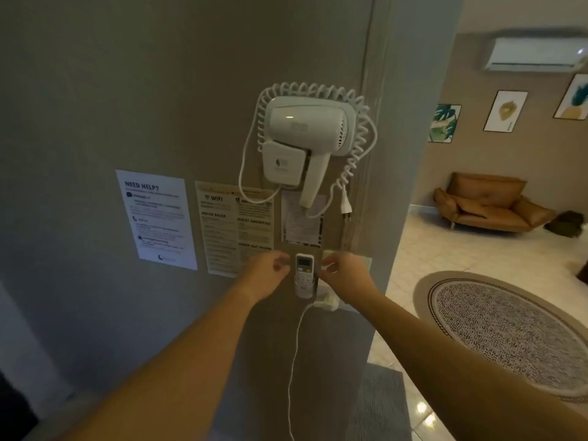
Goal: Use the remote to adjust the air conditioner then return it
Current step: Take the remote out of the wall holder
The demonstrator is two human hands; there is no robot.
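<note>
A small white remote (304, 265) with a screen at its top stands upright in a white wall holder (304, 288) on the grey wall. My left hand (269, 273) is just left of the remote, fingers curled near its edge. On the remote's other side is my right hand (342, 275), fingertips close to the holder. Neither hand clearly grips the remote. The white air conditioner (534, 54) hangs high on the far wall at the upper right.
A white wall hair dryer (305, 135) with a coiled cord hangs above the remote. Paper notices (157, 219) are stuck to the wall at left. A plug and white cable (326, 303) sit below the holder. A round rug (509, 329) and brown sofa (490, 205) lie to the right.
</note>
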